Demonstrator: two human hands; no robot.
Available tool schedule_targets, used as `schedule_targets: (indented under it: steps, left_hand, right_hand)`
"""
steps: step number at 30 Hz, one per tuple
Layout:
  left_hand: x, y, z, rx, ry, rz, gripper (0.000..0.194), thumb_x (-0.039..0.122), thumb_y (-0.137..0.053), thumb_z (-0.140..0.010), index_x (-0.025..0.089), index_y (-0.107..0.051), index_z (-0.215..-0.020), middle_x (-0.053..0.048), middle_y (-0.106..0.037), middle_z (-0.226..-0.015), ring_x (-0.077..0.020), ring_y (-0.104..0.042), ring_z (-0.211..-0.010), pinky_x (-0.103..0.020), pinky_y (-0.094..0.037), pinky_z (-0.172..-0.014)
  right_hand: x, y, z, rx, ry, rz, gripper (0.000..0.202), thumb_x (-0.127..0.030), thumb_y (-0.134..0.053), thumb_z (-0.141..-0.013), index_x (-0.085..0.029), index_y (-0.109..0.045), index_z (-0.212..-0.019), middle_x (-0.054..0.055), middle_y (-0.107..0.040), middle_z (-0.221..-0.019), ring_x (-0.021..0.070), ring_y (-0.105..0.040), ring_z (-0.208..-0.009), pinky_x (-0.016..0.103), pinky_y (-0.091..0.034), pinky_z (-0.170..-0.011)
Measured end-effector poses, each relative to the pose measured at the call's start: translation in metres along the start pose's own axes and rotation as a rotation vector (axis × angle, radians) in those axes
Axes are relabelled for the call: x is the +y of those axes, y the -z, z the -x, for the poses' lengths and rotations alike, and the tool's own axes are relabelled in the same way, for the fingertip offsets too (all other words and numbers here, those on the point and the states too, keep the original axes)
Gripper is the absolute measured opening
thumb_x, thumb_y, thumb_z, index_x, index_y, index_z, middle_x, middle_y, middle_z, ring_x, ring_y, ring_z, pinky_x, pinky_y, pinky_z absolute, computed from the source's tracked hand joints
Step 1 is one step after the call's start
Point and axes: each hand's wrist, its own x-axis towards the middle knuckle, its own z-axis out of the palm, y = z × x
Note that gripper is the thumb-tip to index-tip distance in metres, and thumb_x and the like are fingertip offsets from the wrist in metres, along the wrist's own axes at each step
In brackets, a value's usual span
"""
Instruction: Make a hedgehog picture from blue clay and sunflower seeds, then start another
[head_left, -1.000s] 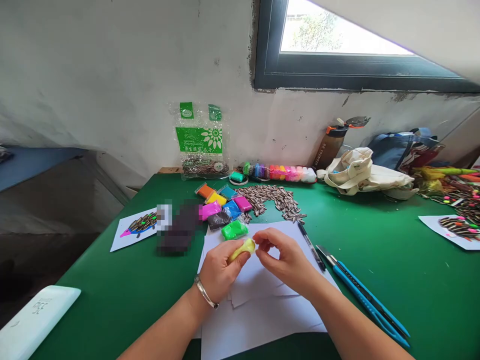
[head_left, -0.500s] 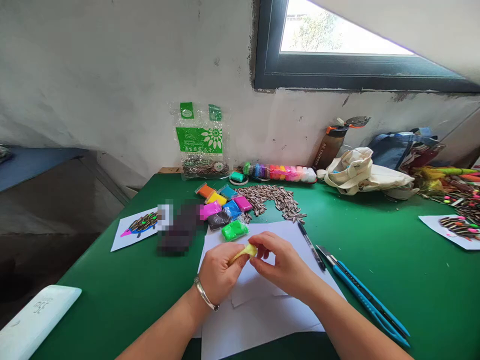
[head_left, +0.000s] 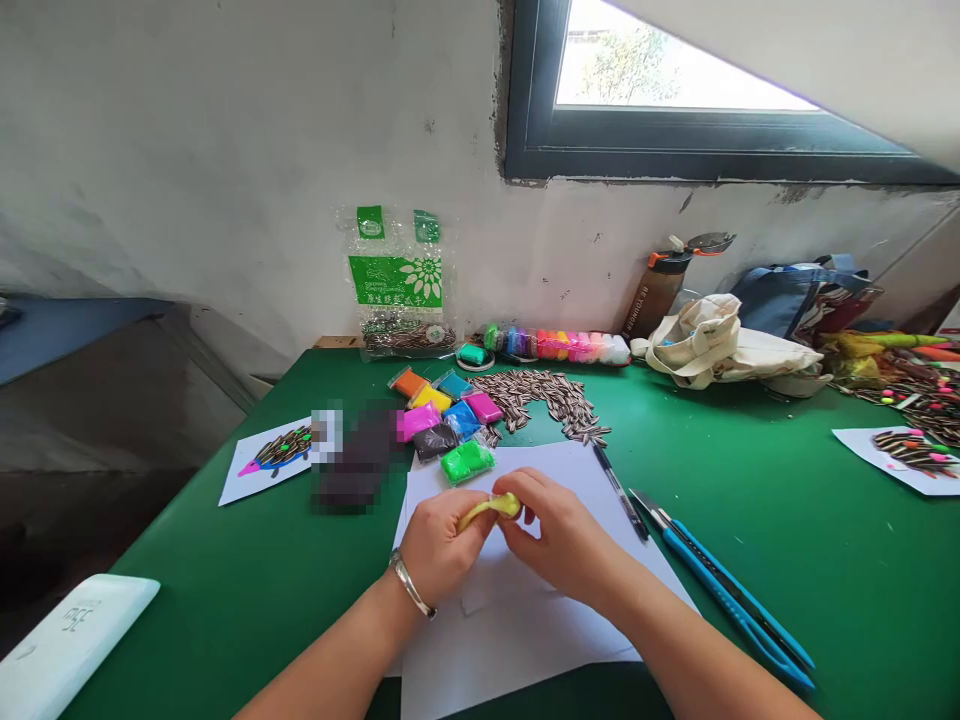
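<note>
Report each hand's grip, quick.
Left hand: grip closed on the soft pale-yellow clay lump.
Right hand: grip closed on the same lump's other end, fingers curled.

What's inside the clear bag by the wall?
Brown-and-pale seeds are visible, settled at the bottom of the clear bag. The big green printed panel covers the middle, so anything directly behind it can't be seen.

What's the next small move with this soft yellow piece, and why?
I'd probably ease the right hand gently away from the left hand, to part the yellow piece: both hands grip it, and a narrow strip joins the left hand's end to the thicker bulge at the right fingers.
</note>
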Motion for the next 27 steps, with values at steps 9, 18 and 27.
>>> schedule_targets:
  steps: [9,18,27]
  left_hand:
    - [0.006,-0.002,-0.002,-0.051,0.004,-0.047,0.023,0.022,-0.046,-0.086,0.021,-0.068,-0.080,0.000,-0.067,-0.078,-0.0133,-0.058,-0.070,-0.022,-0.042,-0.066]
    - [0.001,0.000,-0.001,-0.008,0.153,0.070,0.025,0.030,-0.049,-0.085,0.017,-0.068,-0.075,0.001,-0.060,-0.064,-0.0122,-0.051,-0.061,-0.021,-0.038,-0.057]
    - [-0.007,-0.002,-0.003,-0.031,0.254,0.211,0.027,0.039,-0.056,-0.081,0.016,-0.069,-0.084,-0.001,-0.065,-0.073,-0.0148,-0.055,-0.067,-0.021,-0.042,-0.059]
  right_hand:
    - [0.001,0.000,0.000,0.054,-0.012,0.037,0.016,-0.003,-0.049,-0.069,-0.019,-0.050,-0.072,-0.002,-0.048,-0.070,0.0099,-0.043,-0.063,0.021,-0.031,-0.056]
    - [0.006,0.004,-0.004,-0.026,-0.286,-0.448,0.003,-0.015,-0.051,-0.076,-0.019,-0.052,-0.075,-0.004,-0.048,-0.062,0.0095,-0.045,-0.058,0.021,-0.033,-0.052]
    - [0.009,0.004,-0.004,-0.034,-0.301,-0.595,0.012,-0.022,-0.058,-0.075,-0.019,-0.053,-0.086,-0.004,-0.049,-0.071,0.0083,-0.043,-0.060,0.020,-0.034,-0.052]
